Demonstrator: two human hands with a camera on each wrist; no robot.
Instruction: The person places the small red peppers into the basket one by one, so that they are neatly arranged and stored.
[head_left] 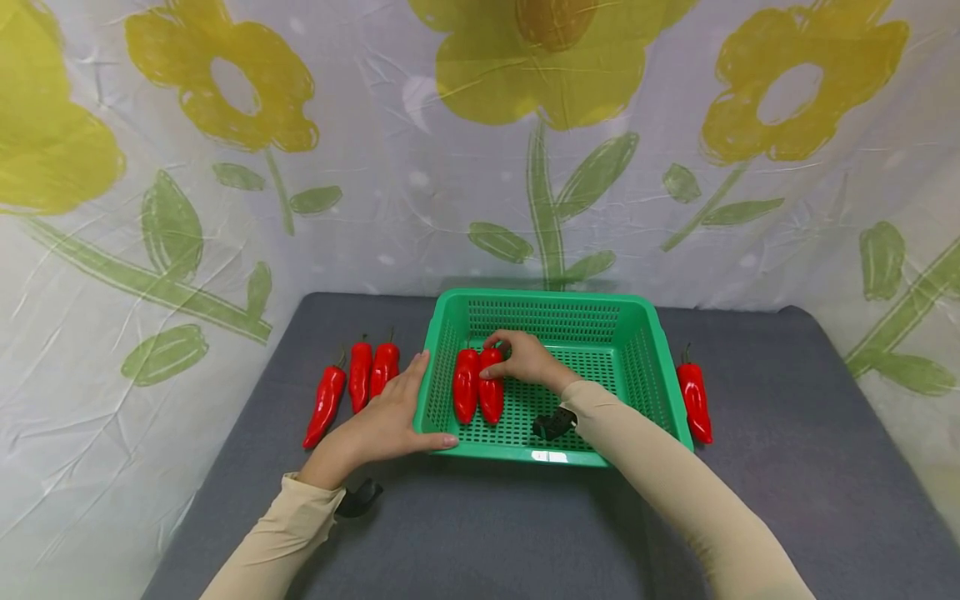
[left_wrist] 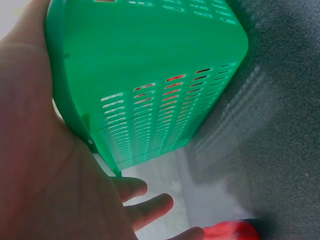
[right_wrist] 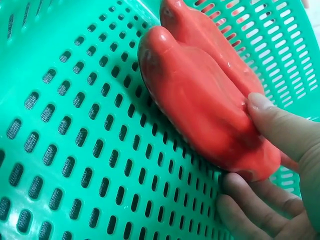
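Two hands engaged. Left hand (head_left: 386, 421), fingers extended, rests along the basket's (head_left: 555, 297) left edge; right hand (head_left: 528, 358) pinches a pepper (head_left: 491, 404) inside, near that edge. Advisable: brace the basket, release gently, pepper flat beside its neighbour (head_left: 465, 387). Count: three peppers (head_left: 361, 375) toward the table's (head_left: 525, 533) left edge, two in one basket, one pepper (head_left: 695, 402) beside its right edge.
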